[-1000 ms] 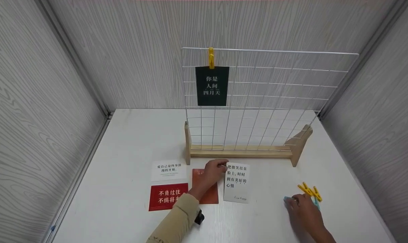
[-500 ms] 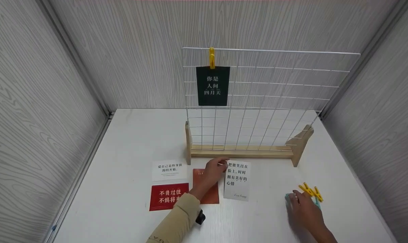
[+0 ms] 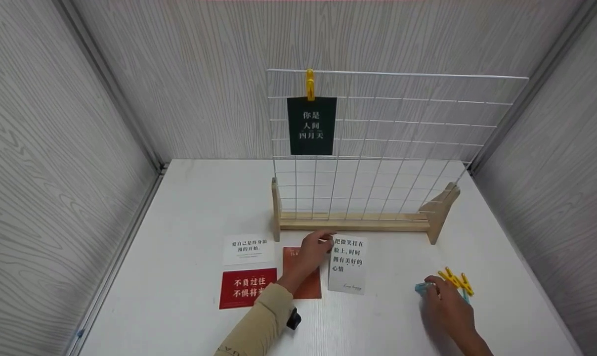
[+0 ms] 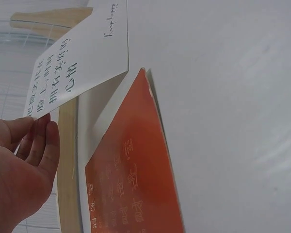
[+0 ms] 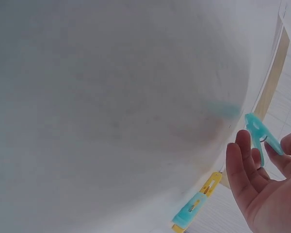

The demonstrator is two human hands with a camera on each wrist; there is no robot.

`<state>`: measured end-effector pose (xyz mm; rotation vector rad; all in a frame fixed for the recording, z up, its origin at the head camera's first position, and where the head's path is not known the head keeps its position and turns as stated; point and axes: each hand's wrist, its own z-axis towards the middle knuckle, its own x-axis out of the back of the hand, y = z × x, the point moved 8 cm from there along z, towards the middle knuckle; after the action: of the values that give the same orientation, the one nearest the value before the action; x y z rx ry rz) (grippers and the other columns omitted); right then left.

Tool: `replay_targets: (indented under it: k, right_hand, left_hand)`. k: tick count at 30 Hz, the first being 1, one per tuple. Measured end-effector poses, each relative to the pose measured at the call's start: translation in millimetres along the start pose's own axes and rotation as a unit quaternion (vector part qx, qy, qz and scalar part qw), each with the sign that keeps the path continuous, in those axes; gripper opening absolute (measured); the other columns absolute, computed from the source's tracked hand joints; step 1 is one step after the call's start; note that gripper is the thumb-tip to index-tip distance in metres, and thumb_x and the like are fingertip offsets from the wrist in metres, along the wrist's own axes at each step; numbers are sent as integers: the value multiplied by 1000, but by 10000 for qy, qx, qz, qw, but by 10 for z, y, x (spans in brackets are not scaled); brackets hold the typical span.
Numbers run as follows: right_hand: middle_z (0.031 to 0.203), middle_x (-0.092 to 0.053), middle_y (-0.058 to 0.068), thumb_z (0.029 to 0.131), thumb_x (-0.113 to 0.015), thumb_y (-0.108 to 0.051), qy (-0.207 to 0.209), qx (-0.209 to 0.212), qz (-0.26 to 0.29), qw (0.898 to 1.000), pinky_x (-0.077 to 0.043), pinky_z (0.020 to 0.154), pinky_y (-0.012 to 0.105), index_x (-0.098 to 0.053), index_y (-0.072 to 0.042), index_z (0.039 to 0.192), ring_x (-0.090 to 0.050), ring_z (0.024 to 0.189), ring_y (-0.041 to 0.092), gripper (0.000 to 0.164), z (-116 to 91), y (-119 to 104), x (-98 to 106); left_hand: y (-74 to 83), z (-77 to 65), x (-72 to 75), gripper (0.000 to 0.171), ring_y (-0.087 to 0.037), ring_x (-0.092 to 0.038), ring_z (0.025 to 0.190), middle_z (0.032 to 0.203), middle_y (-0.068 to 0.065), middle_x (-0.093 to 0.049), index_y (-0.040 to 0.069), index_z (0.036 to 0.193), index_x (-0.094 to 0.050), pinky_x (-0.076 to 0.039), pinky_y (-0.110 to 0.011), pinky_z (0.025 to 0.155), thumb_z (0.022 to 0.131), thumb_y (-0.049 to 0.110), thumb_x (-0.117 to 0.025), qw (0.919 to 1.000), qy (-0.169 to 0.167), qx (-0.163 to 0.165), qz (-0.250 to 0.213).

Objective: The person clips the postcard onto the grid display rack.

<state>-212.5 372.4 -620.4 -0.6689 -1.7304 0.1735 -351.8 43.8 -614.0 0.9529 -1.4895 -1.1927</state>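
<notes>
Between thumb and fingers my left hand [image 3: 314,251] pinches a white card [image 3: 347,267] by its top left corner. In the left wrist view that white card [image 4: 87,53] is tilted up off the table, its lower edge near an orange-red card [image 4: 136,170]. Over at the right, my right hand [image 3: 447,302] holds a turquoise clothespin [image 3: 421,288]. The right wrist view shows this clothespin [image 5: 259,136] between the thumb and fingers, raised above the table. Just beyond that hand lie yellow clothespins [image 3: 457,281] with a turquoise one partly hidden.
A white wire grid [image 3: 397,123] stands in a wooden base [image 3: 353,225] behind the hands. One yellow clothespin [image 3: 310,85] fixes a dark green card [image 3: 312,126] to it. At left lie a white card [image 3: 249,250] and a red card [image 3: 247,288].
The left hand's card has shifted slightly upward, its bottom edge higher than before. My right hand has turned a little, with the turquoise clothespin now showing more clearly at its fingertips.
</notes>
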Motion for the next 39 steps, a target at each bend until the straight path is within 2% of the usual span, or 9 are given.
replay_targets:
  k: [2,7,11,16,19,24,29,33,39]
  right_hand:
    - [109,-59,12,105,-34,-31,59,-56,21,10000,-41,68,36,-59,-10,132,-55,91,23,43,-6,1,18]
    - [112,-59,12,106,-38,-38,178,-43,89,9998,-42,71,39,-63,-8,128,-57,94,23,44,-14,-10,50]
    - [112,-60,12,106,-44,-41,393,158,-61,9991,-43,67,35,-63,-9,131,-59,91,22,45,-27,-28,67]
    - [114,-67,13,104,-53,-36,714,349,-110,9968,-42,62,30,-54,-5,138,-61,83,20,47,-36,-77,137]
    - [117,-69,15,102,-58,-33,849,392,-29,9956,-43,62,30,-50,-1,140,-63,84,22,51,-37,-117,202]
    - [122,-67,17,99,-64,-26,1227,541,114,9909,-43,67,29,-52,0,138,-61,93,24,48,-64,-215,304]
    - [121,-69,15,97,-68,-20,1633,779,234,9832,-44,67,26,-58,-3,131,-62,94,24,40,-98,-307,382]
    - [124,-69,15,98,-67,-21,1592,844,444,9826,-48,69,27,-58,-5,132,-66,100,28,39,-103,-345,408]
    - [128,-67,13,101,-63,-23,1473,1109,785,9797,-51,76,32,-55,-8,139,-66,103,27,42,-131,-442,466]
  left_hand:
    - [-5,-2,0,27,-12,-65,92,114,-6,-67,9,127,-67,-57,-34,80,101,9,-58,10000,6,19,-17]
    - [-25,-7,-3,28,-11,-65,90,110,-5,-67,11,127,-67,-57,-29,78,101,9,-59,10000,5,72,-65]
    - [-24,-19,-4,28,-11,-63,82,103,-4,-67,13,128,-67,-54,-27,72,102,11,-58,10000,-3,35,-86]
    - [13,-32,7,27,-11,-61,77,98,-4,-68,10,126,-68,-52,-29,69,102,12,-58,9998,32,-121,-181]
    - [45,-40,20,27,-13,-61,77,96,-4,-68,7,126,-68,-53,-34,70,101,11,-58,9994,68,-184,-280]
    - [100,-47,31,32,-14,-64,81,100,-6,-69,0,131,-63,-56,-45,80,101,10,-59,9982,58,-214,-551]
    - [135,-59,28,29,-14,-64,85,102,-5,-69,2,127,-65,-56,-48,86,101,12,-60,9978,12,-199,-636]
    - [195,-71,20,24,-14,-65,86,101,-3,-69,7,122,-68,-56,-41,83,101,14,-61,9979,-30,-312,-570]
    - [329,-52,21,27,-14,-66,85,101,-5,-69,3,124,-66,-57,-41,82,100,14,-63,9968,-51,-509,-607]
